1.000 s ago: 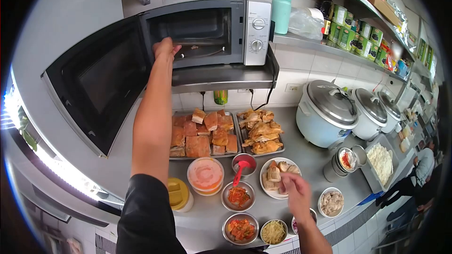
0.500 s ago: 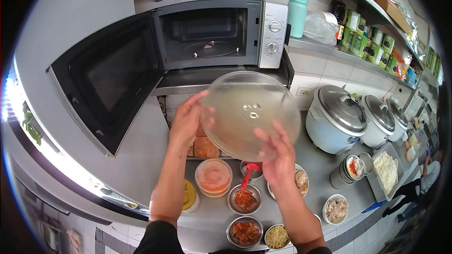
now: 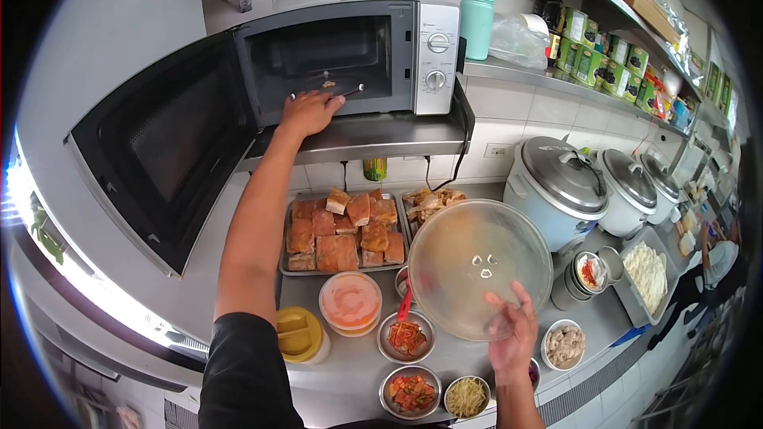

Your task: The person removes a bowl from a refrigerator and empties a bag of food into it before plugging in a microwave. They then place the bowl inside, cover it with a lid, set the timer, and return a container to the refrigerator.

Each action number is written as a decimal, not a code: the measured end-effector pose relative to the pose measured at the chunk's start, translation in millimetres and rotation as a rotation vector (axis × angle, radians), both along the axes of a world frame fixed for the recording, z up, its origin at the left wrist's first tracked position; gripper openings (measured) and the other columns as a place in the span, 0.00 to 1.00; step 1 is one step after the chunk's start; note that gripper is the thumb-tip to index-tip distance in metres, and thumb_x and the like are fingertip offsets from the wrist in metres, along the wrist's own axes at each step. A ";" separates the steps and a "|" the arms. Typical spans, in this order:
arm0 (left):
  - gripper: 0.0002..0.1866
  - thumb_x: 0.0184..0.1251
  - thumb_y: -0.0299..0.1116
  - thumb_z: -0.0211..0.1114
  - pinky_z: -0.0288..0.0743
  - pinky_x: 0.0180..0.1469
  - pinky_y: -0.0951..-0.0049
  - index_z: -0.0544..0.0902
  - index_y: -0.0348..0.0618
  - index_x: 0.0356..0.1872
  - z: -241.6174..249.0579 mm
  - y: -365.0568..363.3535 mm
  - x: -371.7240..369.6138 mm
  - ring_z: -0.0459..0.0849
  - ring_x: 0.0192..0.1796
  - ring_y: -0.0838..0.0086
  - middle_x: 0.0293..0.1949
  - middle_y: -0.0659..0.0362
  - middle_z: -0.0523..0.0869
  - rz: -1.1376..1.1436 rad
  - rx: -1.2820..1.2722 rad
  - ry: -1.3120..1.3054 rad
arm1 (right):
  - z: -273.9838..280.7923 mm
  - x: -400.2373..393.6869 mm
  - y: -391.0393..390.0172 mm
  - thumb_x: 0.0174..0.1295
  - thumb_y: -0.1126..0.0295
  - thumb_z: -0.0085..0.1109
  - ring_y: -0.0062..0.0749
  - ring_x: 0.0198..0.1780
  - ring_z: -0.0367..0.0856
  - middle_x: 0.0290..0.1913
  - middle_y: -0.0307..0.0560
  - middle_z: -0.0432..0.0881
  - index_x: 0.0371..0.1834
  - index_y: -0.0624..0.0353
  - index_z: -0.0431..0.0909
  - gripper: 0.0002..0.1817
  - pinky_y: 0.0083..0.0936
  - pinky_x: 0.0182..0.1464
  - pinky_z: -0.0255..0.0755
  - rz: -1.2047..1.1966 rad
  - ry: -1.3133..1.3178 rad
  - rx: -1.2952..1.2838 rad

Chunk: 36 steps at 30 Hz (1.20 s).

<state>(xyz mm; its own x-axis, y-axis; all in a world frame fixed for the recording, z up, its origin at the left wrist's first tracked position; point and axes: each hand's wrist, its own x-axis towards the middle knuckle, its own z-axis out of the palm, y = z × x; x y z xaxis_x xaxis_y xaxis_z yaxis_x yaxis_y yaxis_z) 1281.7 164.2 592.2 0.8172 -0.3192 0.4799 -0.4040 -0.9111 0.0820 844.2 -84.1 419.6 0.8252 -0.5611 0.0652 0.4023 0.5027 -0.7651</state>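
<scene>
My left hand point(image 3: 311, 111) reaches through the open door of the microwave point(image 3: 436, 32), at the front of its dark floor. Its fingers are stretched out and the thumb is apart, touching the roller ring point(image 3: 350, 94), though the fingertips are partly hidden. Brown crumbs point(image 3: 328, 84) lie near the ring's middle. With my right hand point(image 3: 515, 326) I grip the lower right rim of a round glass turntable plate point(image 3: 445, 270). The plate is tilted above the counter, and my fingers show through it.
Below the microwave, a tray holds browned meat blocks point(image 3: 337, 253). Bowls of shredded vegetables point(image 3: 467, 397), a tub with orange contents point(image 3: 350, 299) and a yellow-lidded container point(image 3: 300, 335) crowd the counter. Large rice cookers point(image 3: 556, 183) stand right. The microwave door point(image 3: 167, 135) swings out left.
My left hand has let go of the glass plate and moved up into the microwave. My right hand has lowered the plate to the right. The view has shifted slightly right.
</scene>
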 end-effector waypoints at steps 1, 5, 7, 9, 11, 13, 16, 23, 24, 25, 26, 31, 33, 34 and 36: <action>0.34 0.73 0.65 0.42 0.57 0.72 0.46 0.77 0.52 0.66 0.5 4.0 1.1 0.69 0.71 0.55 0.68 0.52 0.74 -0.001 0.002 -0.004 | -1.9 -2.5 -1.7 0.66 0.71 0.49 0.28 0.23 0.76 0.47 0.65 0.85 0.68 0.63 0.64 0.26 0.22 0.29 0.72 -0.023 0.016 -0.017; 0.33 0.71 0.63 0.48 0.64 0.69 0.57 0.77 0.51 0.65 3.5 5.0 -7.0 0.73 0.68 0.55 0.67 0.51 0.75 -0.012 -0.026 -0.027 | -7.9 -10.2 -5.2 0.66 0.72 0.48 0.29 0.23 0.77 0.46 0.65 0.85 0.68 0.63 0.64 0.25 0.22 0.29 0.72 -0.048 0.049 0.007; 0.33 0.71 0.62 0.50 0.66 0.68 0.59 0.77 0.51 0.65 4.3 4.0 -11.6 0.74 0.67 0.54 0.66 0.51 0.75 -0.008 -0.015 0.035 | -12.4 -10.6 -6.4 0.66 0.73 0.48 0.30 0.22 0.78 0.46 0.65 0.85 0.67 0.63 0.64 0.25 0.23 0.29 0.72 -0.047 0.039 0.012; 0.33 0.70 0.62 0.51 0.66 0.69 0.58 0.77 0.50 0.65 3.2 3.1 -11.2 0.75 0.66 0.53 0.67 0.51 0.75 -0.046 -0.061 -0.004 | -18.4 -10.2 -6.1 0.66 0.73 0.48 0.30 0.22 0.77 0.45 0.65 0.85 0.67 0.64 0.64 0.25 0.24 0.28 0.73 -0.052 0.042 0.015; 0.32 0.70 0.60 0.53 0.65 0.69 0.58 0.77 0.50 0.65 0.3 2.8 -6.1 0.74 0.66 0.53 0.67 0.50 0.75 -0.048 -0.081 -0.024 | -20.7 -11.0 -5.4 0.65 0.74 0.48 0.30 0.21 0.77 0.44 0.66 0.85 0.67 0.64 0.64 0.25 0.24 0.28 0.73 -0.059 0.047 0.020; 0.31 0.70 0.59 0.54 0.65 0.69 0.57 0.77 0.49 0.65 -7.2 2.7 -1.5 0.74 0.67 0.52 0.67 0.48 0.74 -0.049 -0.100 -0.040 | -21.9 -12.3 -3.8 0.65 0.74 0.48 0.30 0.21 0.77 0.44 0.66 0.85 0.66 0.66 0.64 0.25 0.25 0.27 0.73 -0.058 0.054 0.033; 0.28 0.70 0.53 0.58 0.72 0.61 0.56 0.79 0.46 0.63 -19.7 0.8 -15.3 0.80 0.60 0.52 0.59 0.47 0.81 -0.107 -0.189 -0.485 | -23.9 -13.7 -4.6 0.64 0.74 0.48 0.30 0.21 0.77 0.44 0.66 0.85 0.66 0.67 0.64 0.25 0.24 0.27 0.73 -0.054 0.055 0.033; 0.27 0.77 0.43 0.56 0.83 0.39 0.73 0.67 0.43 0.71 -102.4 -24.9 -251.0 0.85 0.38 0.74 0.51 0.53 0.84 -0.587 -0.968 0.891 | 11.8 3.6 -11.8 0.63 0.71 0.48 0.27 0.23 0.77 0.44 0.65 0.85 0.67 0.67 0.64 0.27 0.21 0.29 0.73 -0.001 0.002 -0.042; 0.28 0.76 0.43 0.57 0.83 0.38 0.74 0.66 0.42 0.71 -123.0 -25.2 -274.3 0.85 0.37 0.75 0.51 0.52 0.85 -0.674 -1.108 1.023 | 21.2 8.6 -10.8 0.64 0.73 0.47 0.27 0.23 0.77 0.44 0.66 0.85 0.67 0.67 0.64 0.26 0.22 0.29 0.74 0.031 -0.023 -0.064; 0.29 0.75 0.43 0.57 0.82 0.38 0.76 0.66 0.41 0.72 -134.3 -25.1 -291.6 0.85 0.35 0.75 0.51 0.50 0.85 -0.760 -1.248 1.155 | 29.4 15.1 -8.9 0.65 0.74 0.46 0.28 0.24 0.77 0.44 0.67 0.85 0.67 0.67 0.64 0.25 0.22 0.30 0.74 0.065 -0.046 -0.086; 0.29 0.75 0.43 0.57 0.82 0.38 0.76 0.66 0.41 0.72 -138.2 -24.1 -302.0 0.85 0.35 0.75 0.51 0.50 0.85 -0.755 -1.253 1.151 | 35.8 23.3 -5.9 0.65 0.74 0.46 0.28 0.24 0.77 0.44 0.67 0.85 0.67 0.67 0.64 0.25 0.22 0.30 0.74 0.072 -0.045 -0.087; 0.21 0.78 0.36 0.48 0.82 0.33 0.79 0.70 0.39 0.66 -113.0 4.0 -305.4 0.87 0.32 0.72 0.40 0.49 0.88 -0.655 -1.640 0.720 | 83.5 77.2 40.1 0.75 0.60 0.47 0.27 0.31 0.80 0.54 0.56 0.84 0.72 0.62 0.59 0.28 0.27 0.40 0.77 0.389 -0.121 -0.092; 0.19 0.77 0.36 0.47 0.80 0.30 0.79 0.73 0.39 0.62 -86.6 28.1 -279.9 0.85 0.30 0.72 0.35 0.49 0.88 -0.719 -1.678 0.602 | 99.2 89.2 56.3 0.76 0.54 0.47 0.27 0.34 0.81 0.60 0.48 0.80 0.74 0.59 0.58 0.30 0.30 0.44 0.78 0.437 -0.123 -0.053; 0.19 0.76 0.35 0.48 0.79 0.29 0.77 0.73 0.37 0.61 -75.1 37.6 -261.3 0.84 0.28 0.72 0.35 0.48 0.87 -0.705 -1.706 0.555 | 98.3 88.6 56.4 0.76 0.54 0.47 0.27 0.34 0.81 0.60 0.48 0.80 0.74 0.59 0.58 0.30 0.30 0.44 0.78 0.444 -0.121 -0.051; 0.18 0.75 0.34 0.50 0.77 0.26 0.75 0.73 0.34 0.59 -46.2 48.2 -221.2 0.80 0.25 0.71 0.35 0.45 0.87 -0.666 -1.749 0.496 | 92.4 90.6 53.6 0.75 0.59 0.50 0.28 0.34 0.81 0.61 0.44 0.78 0.72 0.59 0.59 0.28 0.29 0.43 0.78 0.432 -0.096 -0.140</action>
<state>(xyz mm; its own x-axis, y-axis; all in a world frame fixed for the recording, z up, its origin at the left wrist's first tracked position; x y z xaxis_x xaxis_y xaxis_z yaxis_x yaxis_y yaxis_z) 1060.5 212.4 546.0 0.9280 -0.0864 0.3624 -0.2555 0.5603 0.7879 934.8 -30.4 512.0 0.9680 -0.1475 0.2032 0.2509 0.5343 -0.8072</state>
